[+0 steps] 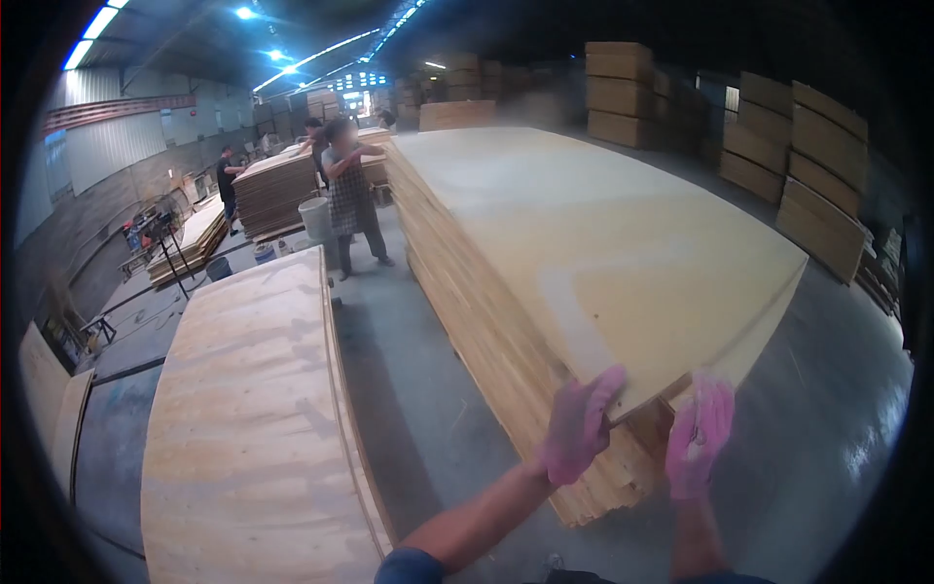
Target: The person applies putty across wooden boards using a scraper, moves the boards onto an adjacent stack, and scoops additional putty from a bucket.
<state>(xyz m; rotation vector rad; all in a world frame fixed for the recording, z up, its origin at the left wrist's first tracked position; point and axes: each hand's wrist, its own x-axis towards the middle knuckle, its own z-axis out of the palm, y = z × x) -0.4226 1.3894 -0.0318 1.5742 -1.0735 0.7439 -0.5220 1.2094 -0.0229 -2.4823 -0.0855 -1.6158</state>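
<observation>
My left hand (pixel 582 423), in a pink glove, grips the near edge of the top wooden sheet (pixel 652 234) at the corner of a tall stack. Close by on the right, my right hand (pixel 700 433), also gloved in pink, has its fingers curled over the same edge. A narrow dark gap shows under the sheet between the hands. Below it, the layered side of the stack (pixel 477 311) is visible. What lies under the fingers of both hands is hidden.
Another sheet stack (pixel 253 389) stands to the left, across a narrow floor aisle (pixel 389 360). A person in an apron (pixel 350 195) stands at the big stack's far end. More people and stacks (pixel 277 195) are behind; tall stacks (pixel 822 156) rise at right.
</observation>
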